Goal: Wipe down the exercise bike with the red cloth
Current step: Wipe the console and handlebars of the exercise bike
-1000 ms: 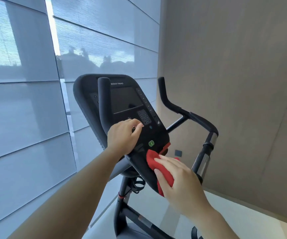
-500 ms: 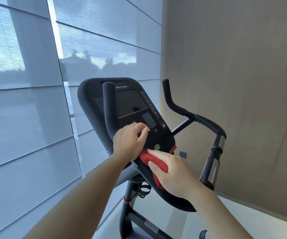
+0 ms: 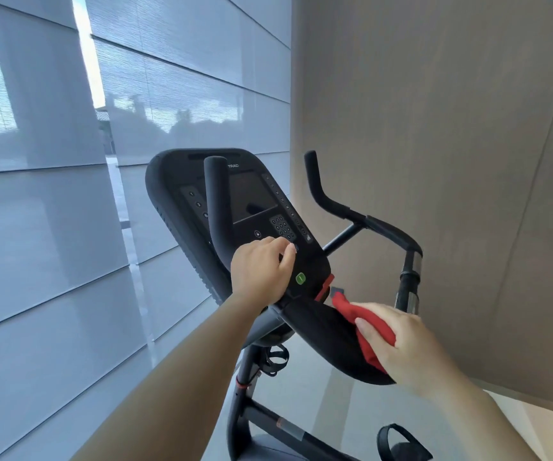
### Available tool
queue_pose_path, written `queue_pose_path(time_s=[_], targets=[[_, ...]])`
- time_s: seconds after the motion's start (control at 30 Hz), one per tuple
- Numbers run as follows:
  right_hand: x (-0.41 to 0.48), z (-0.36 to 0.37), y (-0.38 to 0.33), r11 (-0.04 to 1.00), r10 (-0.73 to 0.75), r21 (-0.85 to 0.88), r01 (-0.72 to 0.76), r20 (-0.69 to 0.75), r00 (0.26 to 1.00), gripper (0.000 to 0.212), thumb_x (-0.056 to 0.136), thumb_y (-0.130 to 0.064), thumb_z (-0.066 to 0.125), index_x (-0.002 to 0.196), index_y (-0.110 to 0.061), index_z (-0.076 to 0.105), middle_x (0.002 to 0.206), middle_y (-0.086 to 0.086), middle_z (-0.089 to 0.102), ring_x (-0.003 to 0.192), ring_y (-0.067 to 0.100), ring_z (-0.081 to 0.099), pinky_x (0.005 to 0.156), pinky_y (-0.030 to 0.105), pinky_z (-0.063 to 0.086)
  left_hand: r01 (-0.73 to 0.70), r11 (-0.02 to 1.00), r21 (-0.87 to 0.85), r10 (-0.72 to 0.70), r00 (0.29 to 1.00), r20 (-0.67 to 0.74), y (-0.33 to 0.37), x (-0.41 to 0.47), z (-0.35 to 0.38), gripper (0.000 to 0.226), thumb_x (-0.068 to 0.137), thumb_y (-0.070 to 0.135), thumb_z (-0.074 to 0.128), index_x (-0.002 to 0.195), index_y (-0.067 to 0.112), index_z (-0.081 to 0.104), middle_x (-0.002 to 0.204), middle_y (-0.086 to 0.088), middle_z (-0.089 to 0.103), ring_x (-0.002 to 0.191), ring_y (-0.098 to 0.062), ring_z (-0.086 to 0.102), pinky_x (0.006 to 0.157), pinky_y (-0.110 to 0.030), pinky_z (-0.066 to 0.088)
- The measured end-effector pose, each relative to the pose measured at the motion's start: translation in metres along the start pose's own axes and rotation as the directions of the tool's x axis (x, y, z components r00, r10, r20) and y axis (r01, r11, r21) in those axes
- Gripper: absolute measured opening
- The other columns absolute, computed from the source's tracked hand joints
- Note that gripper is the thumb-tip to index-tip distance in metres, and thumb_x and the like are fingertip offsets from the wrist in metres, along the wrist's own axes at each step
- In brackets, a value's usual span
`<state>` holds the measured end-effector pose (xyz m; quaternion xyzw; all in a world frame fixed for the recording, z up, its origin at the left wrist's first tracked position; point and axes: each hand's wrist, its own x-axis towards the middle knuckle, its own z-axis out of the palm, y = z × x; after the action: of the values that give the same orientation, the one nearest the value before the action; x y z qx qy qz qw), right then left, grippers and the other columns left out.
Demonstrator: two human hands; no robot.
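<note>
The black exercise bike's console (image 3: pixel 252 201) fills the middle of the view, with a dark screen, a keypad and a green button (image 3: pixel 300 278). My left hand (image 3: pixel 260 271) is closed around the left handlebar where it meets the console's lower edge. My right hand (image 3: pixel 408 347) presses the bunched red cloth (image 3: pixel 368 324) against the right rim of the black tray (image 3: pixel 325 337) below the console. Part of the cloth is hidden under my palm.
The right handlebar (image 3: pixel 365 221) curves up and back, ending in a chrome grip post (image 3: pixel 411 287). The bike's frame post (image 3: pixel 238 404) and a pedal strap (image 3: pixel 398 440) are below. Shaded windows stand close on the left, a beige wall on the right.
My right hand has slid the red cloth from the console's lower left part to the right rim of the tray. My left hand has kept its grip.
</note>
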<state>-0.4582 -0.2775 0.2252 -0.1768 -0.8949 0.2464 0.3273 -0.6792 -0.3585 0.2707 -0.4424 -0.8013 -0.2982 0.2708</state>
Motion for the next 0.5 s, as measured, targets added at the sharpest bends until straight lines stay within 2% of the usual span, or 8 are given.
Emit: queue_pose_path(time_s=[0.07, 0.13, 0.2, 0.27, 0.33, 0.43, 0.5], targets=[[0.001, 0.004, -0.006, 1.0, 0.002, 0.005, -0.002, -0.028, 1.0, 0.027, 0.092, -0.033, 0.051, 0.117, -0.035, 0.061, 0.111, -0.023, 0.063, 0.106, -0.002, 0.056, 0.086, 0.01, 0.043, -0.002, 1.0, 0.016, 0.002, 1.0, -0.013, -0.001, 0.0, 0.0, 0.038, 0.095, 0.035, 0.034, 0.085, 0.021, 0.068, 0.076, 0.004, 0.064, 0.071, -0.015, 0.057, 0.062, -0.03, 0.038], [0.0, 0.014, -0.018, 0.998, -0.037, -0.047, 0.035, -0.036, 0.999, 0.032, 0.093, -0.033, 0.05, 0.124, -0.032, 0.058, 0.121, -0.021, 0.059, 0.114, -0.002, 0.051, 0.097, 0.015, 0.038, -0.007, 1.0, 0.01, 0.008, 0.999, -0.04, -0.002, -0.001, 0.002, 0.035, 0.094, 0.036, 0.037, 0.088, 0.024, 0.069, 0.079, 0.006, 0.066, 0.072, -0.014, 0.058, 0.06, -0.029, 0.031], [-0.005, 0.021, -0.023, 0.99, -0.09, -0.11, 0.085, -0.042, 0.995, 0.036, 0.094, -0.037, 0.047, 0.13, -0.032, 0.053, 0.128, -0.024, 0.052, 0.12, -0.006, 0.043, 0.099, 0.006, 0.027, -0.006, 1.0, -0.006, 0.005, 0.998, -0.065, -0.002, -0.001, 0.003, 0.032, 0.094, 0.036, 0.039, 0.092, 0.028, 0.07, 0.084, 0.008, 0.068, 0.074, -0.014, 0.058, 0.061, -0.027, 0.026], [-0.015, 0.017, -0.019, 0.992, -0.085, -0.095, 0.081, -0.038, 0.996, 0.036, 0.094, -0.036, 0.048, 0.13, -0.033, 0.053, 0.129, -0.027, 0.05, 0.12, -0.012, 0.04, 0.096, -0.002, 0.022, -0.007, 1.0, -0.014, 0.006, 0.998, -0.065, -0.001, 0.0, 0.004, 0.032, 0.094, 0.037, 0.039, 0.093, 0.028, 0.07, 0.087, 0.008, 0.068, 0.077, -0.014, 0.059, 0.062, -0.027, 0.026], [-0.028, 0.009, -0.011, 0.996, -0.07, -0.051, 0.067, -0.048, 0.996, 0.033, 0.093, -0.031, 0.053, 0.126, -0.033, 0.056, 0.127, -0.03, 0.051, 0.119, -0.015, 0.041, 0.094, -0.004, 0.023, -0.008, 1.0, -0.017, 0.008, 0.999, -0.042, 0.0, -0.001, 0.003, 0.032, 0.094, 0.037, 0.038, 0.095, 0.029, 0.069, 0.091, 0.009, 0.069, 0.079, -0.015, 0.06, 0.063, -0.027, 0.028], [-0.033, 0.006, -0.009, 0.998, 0.022, 0.069, -0.008, -0.201, 0.979, 0.031, 0.091, -0.028, 0.056, 0.12, -0.035, 0.061, 0.12, -0.028, 0.057, 0.112, -0.015, 0.048, 0.088, -0.002, 0.032, -0.013, 1.0, -0.013, 0.012, 1.0, -0.029, 0.001, -0.002, 0.003, 0.032, 0.094, 0.037, 0.038, 0.098, 0.029, 0.069, 0.096, 0.01, 0.069, 0.081, -0.014, 0.059, 0.065, -0.026, 0.028], [-0.027, 0.013, -0.017, 0.996, 0.052, 0.083, -0.036, -0.2, 0.978, 0.034, 0.092, -0.032, 0.053, 0.126, -0.034, 0.056, 0.125, -0.026, 0.055, 0.116, -0.013, 0.046, 0.095, 0.004, 0.033, -0.017, 1.0, -0.015, 0.016, 0.999, -0.029, 0.001, -0.001, 0.002, 0.031, 0.094, 0.037, 0.038, 0.098, 0.029, 0.069, 0.096, 0.01, 0.069, 0.077, -0.013, 0.055, 0.066, -0.026, 0.026]])
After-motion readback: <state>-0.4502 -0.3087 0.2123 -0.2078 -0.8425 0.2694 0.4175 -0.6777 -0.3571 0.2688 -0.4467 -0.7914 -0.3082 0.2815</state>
